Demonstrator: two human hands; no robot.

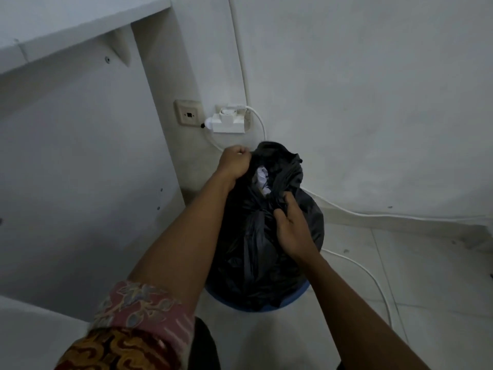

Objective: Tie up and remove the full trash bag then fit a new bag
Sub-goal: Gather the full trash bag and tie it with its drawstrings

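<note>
A full black trash bag (256, 257) stands in a blue bin whose rim (296, 303) shows under it. White paper trash (262, 177) shows through the bag's open mouth. My left hand (236, 162) grips the far left edge of the bag's top in a fist. My right hand (292, 222) grips a bunched fold of the bag's near right edge. Both hands hold the plastic up above the bin. No new bag is in view.
A white wall lies behind the bin, with a socket plate (188, 114) and a white plug adapter (230, 121). A white cable (368, 273) runs over the tiled floor to the right. A white cabinet side (80, 169) and shelf stand at the left.
</note>
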